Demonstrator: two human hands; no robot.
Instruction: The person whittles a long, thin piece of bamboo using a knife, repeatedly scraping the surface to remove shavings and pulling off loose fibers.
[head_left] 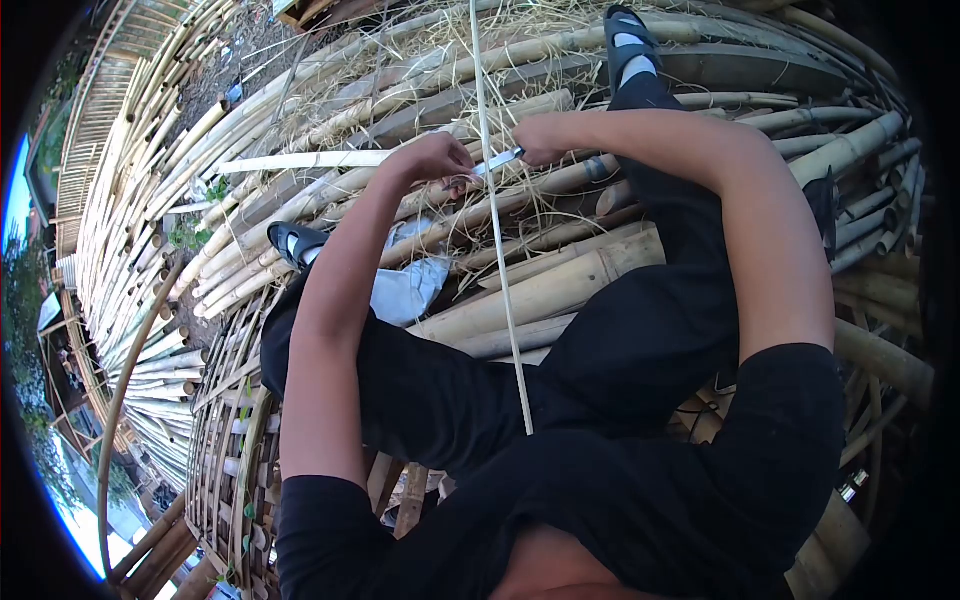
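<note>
A knife [498,160] with a pale blade and dark handle end is in my right hand [541,138], its fingers wrapped round the handle. The blade points left, toward my left hand [438,160], and lies against a long, thin bamboo strip [492,185]. That strip runs from the top of the view down to my lap. My left hand is closed, fingers bent, just left of the strip beside the blade tip; what its fingers pinch is too small to make out. Thin shavings [540,200] lie under and around both hands.
Bamboo poles [560,285] lie beneath my hands and legs, with more poles [150,130] stacked at the left. A woven bamboo basket [225,470] stands at lower left. A pale plastic bag [410,290] lies near my left foot. My sandalled feet rest on the poles.
</note>
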